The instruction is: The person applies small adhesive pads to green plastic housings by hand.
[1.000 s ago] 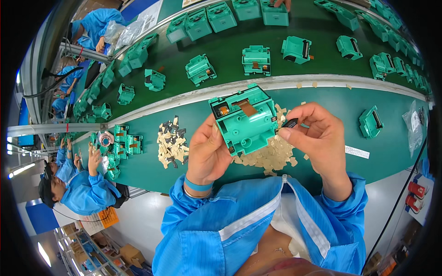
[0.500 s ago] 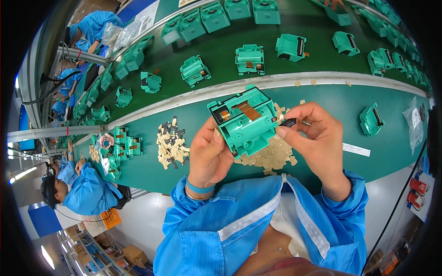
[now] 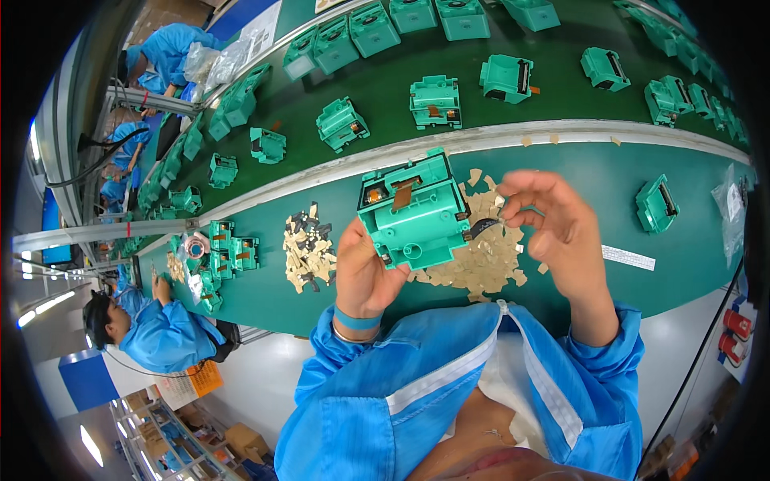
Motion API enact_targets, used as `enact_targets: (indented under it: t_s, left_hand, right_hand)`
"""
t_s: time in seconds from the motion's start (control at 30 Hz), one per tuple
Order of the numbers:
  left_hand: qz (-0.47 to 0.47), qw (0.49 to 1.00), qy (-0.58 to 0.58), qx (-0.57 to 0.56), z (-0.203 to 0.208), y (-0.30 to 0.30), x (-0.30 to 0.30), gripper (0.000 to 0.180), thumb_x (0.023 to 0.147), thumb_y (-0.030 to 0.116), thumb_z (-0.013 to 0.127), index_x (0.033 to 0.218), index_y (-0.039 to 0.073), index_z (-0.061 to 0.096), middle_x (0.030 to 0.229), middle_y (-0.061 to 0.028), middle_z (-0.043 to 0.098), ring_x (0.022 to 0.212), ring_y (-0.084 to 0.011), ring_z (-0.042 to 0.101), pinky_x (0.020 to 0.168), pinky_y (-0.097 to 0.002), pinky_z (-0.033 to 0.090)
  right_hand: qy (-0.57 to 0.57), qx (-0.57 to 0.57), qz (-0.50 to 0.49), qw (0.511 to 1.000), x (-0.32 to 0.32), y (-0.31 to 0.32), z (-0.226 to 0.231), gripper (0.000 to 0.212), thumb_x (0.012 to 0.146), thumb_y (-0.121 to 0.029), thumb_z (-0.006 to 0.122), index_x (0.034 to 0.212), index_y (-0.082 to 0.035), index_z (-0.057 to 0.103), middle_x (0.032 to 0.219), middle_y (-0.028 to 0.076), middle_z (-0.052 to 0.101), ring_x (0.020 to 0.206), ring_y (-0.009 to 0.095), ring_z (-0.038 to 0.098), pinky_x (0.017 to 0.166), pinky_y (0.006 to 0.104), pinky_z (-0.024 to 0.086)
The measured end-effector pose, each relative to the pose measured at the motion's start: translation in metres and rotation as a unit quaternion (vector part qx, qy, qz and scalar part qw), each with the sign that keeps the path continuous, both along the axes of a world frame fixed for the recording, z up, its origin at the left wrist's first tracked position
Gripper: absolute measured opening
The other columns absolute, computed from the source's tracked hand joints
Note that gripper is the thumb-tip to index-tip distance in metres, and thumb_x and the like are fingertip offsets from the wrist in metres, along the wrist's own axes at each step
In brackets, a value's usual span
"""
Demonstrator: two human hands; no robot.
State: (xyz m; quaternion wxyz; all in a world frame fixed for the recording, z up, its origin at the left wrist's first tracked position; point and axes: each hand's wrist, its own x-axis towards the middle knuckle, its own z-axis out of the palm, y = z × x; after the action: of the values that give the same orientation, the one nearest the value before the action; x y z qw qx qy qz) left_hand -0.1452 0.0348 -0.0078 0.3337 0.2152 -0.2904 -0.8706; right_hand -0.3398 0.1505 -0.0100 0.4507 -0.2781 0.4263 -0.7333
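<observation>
1. The left hand (image 3: 365, 268) is gripping the green plastic housing (image 3: 413, 212) from below, fingers clenched on its lower left corner, lifting it clear above the table (image 3: 690, 172).
2. The right hand (image 3: 553, 228) is sitting just beside the housing's right edge, its fingers (image 3: 513, 210) pinching a small dark part (image 3: 481, 228) that is touching or nearly touching that edge (too small to say which).
3. The dark part's shape is hard to make out, and the right hand is slightly blurred.
4. A heap of tan paper pieces (image 3: 481, 260) is lying on the table under both hands, partly covered by the housing.
5. A white oblong label (image 3: 628, 257) is lying flat on the table, right of the right hand.
6. A clear plastic bag (image 3: 728, 210) is showing at the far right, cut off by the rim.
</observation>
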Motion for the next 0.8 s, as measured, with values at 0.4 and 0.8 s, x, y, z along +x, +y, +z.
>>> enact_targets:
  t_s: [0.4,0.8]
  left_hand:
    - [-0.049,0.994,0.071,0.073,-0.023,-0.001,-0.002,0.038,0.085,0.006,0.046,0.122,-0.006,0.045,0.113,-0.0203,0.057,0.099,-0.0327,0.060,0.088,-0.0443,0.050]
    - [-0.063,0.972,0.176,0.143,-0.041,0.005,-0.009,0.043,0.087,0.026,0.041,0.116,-0.003,0.051,0.110,-0.0216,0.058,0.093,-0.0391,0.059,0.070,-0.0538,0.051]
  right_hand:
    - [0.223,-0.053,-0.094,0.969,0.026,-0.012,0.006,0.010,0.075,-0.002,0.068,0.080,-0.002,0.060,0.079,0.006,0.056,0.072,0.016,0.051,0.064,0.0274,0.040]
    - [0.286,-0.071,-0.142,0.945,0.034,-0.016,0.009,0.013,0.072,-0.002,0.071,0.078,-0.003,0.060,0.074,0.007,0.058,0.071,0.019,0.053,0.061,0.0290,0.041]
